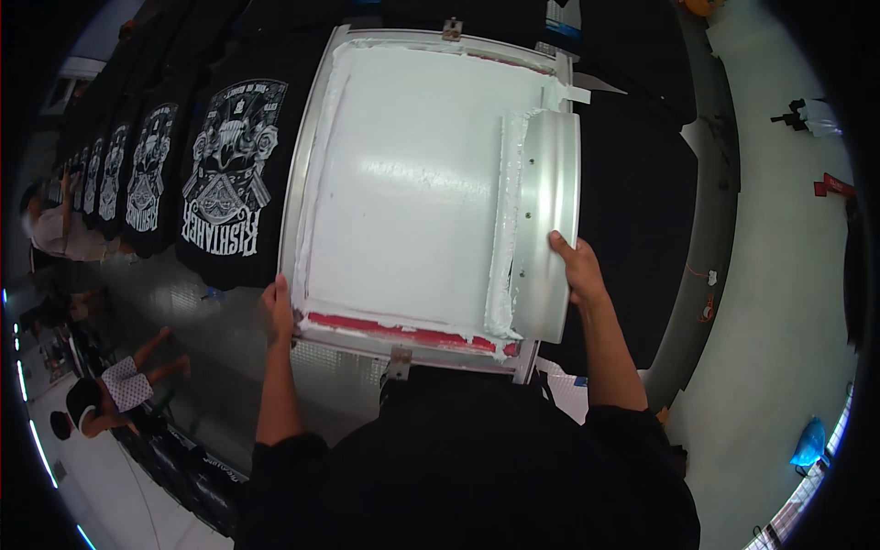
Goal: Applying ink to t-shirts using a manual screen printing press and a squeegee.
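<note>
A screen printing frame (302,165) with metal edges lies before me, its mesh (403,183) coated in white ink. Red tape (412,337) shows along its near edge. On the right part of the mesh rests a wide silver squeegee (548,183), its blade side thick with white ink. My right hand (577,264) is closed round the squeegee's right edge, thumb on top. At the frame's near left corner, my left hand (279,307) grips the edge; some of its fingers are hidden.
Black T-shirts (234,174) with white prints lie in a row to the left. Black cloth (632,220) covers the table at the right. Metal clamps (399,362) sit at the frame's edges. Two other people (119,385) are at the left. A blue bag (810,442) is on the floor.
</note>
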{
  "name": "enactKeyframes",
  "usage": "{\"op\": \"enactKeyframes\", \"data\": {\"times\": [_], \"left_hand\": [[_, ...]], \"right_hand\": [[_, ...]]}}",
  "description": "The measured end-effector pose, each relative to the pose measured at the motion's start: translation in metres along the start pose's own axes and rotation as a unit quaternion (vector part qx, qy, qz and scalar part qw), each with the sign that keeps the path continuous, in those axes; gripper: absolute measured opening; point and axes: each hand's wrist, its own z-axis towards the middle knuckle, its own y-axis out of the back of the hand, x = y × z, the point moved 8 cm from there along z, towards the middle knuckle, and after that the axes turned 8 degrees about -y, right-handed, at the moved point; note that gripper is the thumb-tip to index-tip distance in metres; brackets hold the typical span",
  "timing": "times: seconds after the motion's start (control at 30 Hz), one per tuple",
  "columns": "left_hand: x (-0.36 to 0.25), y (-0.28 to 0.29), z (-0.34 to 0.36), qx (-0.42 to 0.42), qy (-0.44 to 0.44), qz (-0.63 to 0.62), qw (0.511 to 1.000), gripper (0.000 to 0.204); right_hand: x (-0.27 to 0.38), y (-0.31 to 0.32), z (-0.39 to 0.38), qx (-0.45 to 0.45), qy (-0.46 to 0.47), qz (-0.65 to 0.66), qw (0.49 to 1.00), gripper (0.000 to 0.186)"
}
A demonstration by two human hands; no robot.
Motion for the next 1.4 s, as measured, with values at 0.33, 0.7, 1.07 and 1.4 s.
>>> {"op": "enactKeyframes", "data": {"times": [0.33, 0.7, 1.07, 1.4], "left_hand": [[-0.096, -0.060, -0.098, -0.022, -0.112, -0.086, 0.990, 0.054], [-0.233, -0.202, -0.216, 0.103, -0.108, -0.107, 0.983, 0.050], [-0.380, -0.347, -0.344, 0.173, -0.137, -0.217, 0.951, 0.049], [-0.443, -0.448, -0.374, 0.278, -0.198, -0.224, 0.913, 0.060]], "right_hand": [[-0.027, 0.141, -0.092, -0.079, 0.072, 0.051, 0.993, 0.052], [-0.062, 0.363, -0.182, -0.255, 0.097, 0.094, 0.958, 0.057], [-0.047, 0.603, -0.251, -0.263, 0.118, 0.159, 0.944, 0.066], [-0.117, 0.711, -0.309, -0.348, 0.115, 0.224, 0.903, 0.075]]}}
